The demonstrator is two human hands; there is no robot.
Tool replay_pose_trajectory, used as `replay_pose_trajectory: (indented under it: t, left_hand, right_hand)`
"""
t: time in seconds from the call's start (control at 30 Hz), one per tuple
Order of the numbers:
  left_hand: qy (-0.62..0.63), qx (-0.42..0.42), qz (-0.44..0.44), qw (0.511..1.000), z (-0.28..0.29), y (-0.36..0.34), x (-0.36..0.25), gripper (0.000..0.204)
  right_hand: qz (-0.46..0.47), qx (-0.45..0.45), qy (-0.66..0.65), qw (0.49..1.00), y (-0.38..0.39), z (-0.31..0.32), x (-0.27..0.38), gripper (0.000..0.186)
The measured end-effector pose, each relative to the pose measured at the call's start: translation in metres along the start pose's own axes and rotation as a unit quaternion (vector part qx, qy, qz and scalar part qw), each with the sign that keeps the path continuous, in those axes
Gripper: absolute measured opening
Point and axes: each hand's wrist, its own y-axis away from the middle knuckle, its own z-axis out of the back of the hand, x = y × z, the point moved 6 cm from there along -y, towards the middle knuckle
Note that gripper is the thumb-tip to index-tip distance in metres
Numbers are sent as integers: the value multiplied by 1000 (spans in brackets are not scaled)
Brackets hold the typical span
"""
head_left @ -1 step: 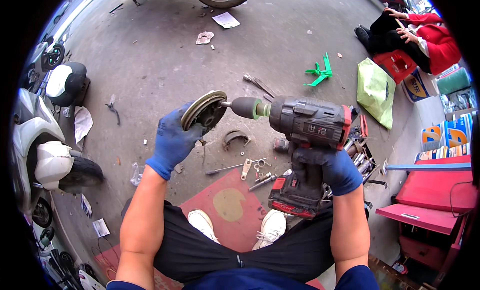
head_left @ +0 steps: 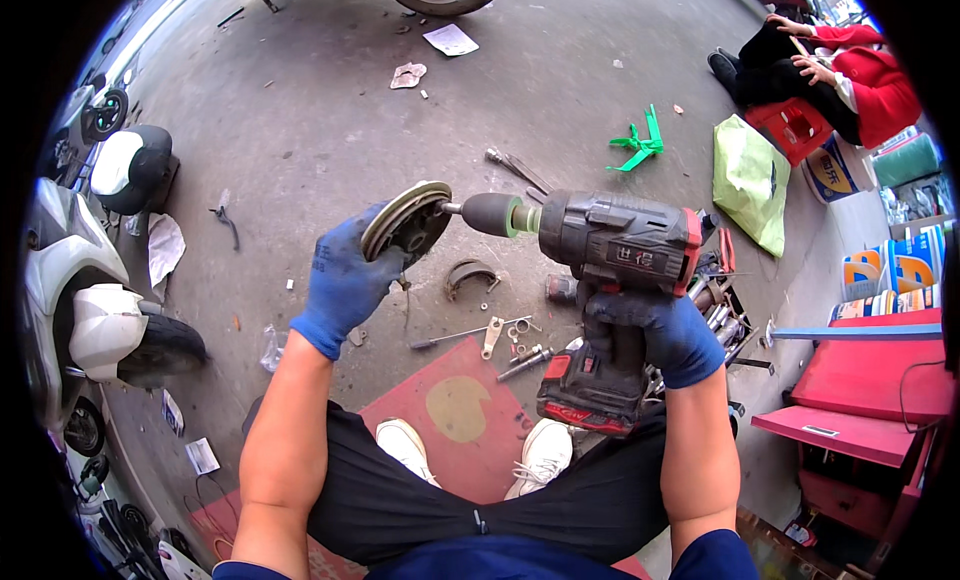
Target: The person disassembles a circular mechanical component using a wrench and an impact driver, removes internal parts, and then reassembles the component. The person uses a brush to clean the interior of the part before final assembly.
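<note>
A round metal brake plate (head_left: pixel 405 225) is gripped at its left rim by my blue-gloved left hand (head_left: pixel 347 270), tilted on edge toward the right. My right hand (head_left: pixel 660 335), gloved in dark blue, is wrapped round the handle of a black and red cordless drill (head_left: pixel 620 238). The drill lies level and points left. At its front, a thin bit in the chuck (head_left: pixel 490 215) reaches the plate's inner side; whether it is seated in a hole I cannot tell. Below the plate, a curved brake shoe (head_left: pixel 470 278) rests on the floor.
A lever arm (head_left: pixel 492 337), washers and sockets lie by a red mat (head_left: pixel 430 400) under my feet. Tools fill a tray (head_left: pixel 735 325) at right. Further right are a red cabinet (head_left: pixel 870 380), a green bag (head_left: pixel 750 185) and a seated person (head_left: pixel 885 90). Scooters (head_left: pixel 110 325) stand left.
</note>
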Motion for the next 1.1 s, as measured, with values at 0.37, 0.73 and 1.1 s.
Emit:
replay_pose_trajectory:
  t: [0.37,0.73,1.1]
  left_hand:
    - [-86,-26,-33,995,6,-1,-2,45]
    - [100,-128,84,983,-8,-2,16,29]
    - [-66,-111,3,992,-3,-7,15,28]
  right_hand:
    - [18,-18,55,998,-4,0,-13,39]
    - [293,-81,452,839,9,-82,-17,37]
    - [313,-112,532,779,9,-91,-21,20]
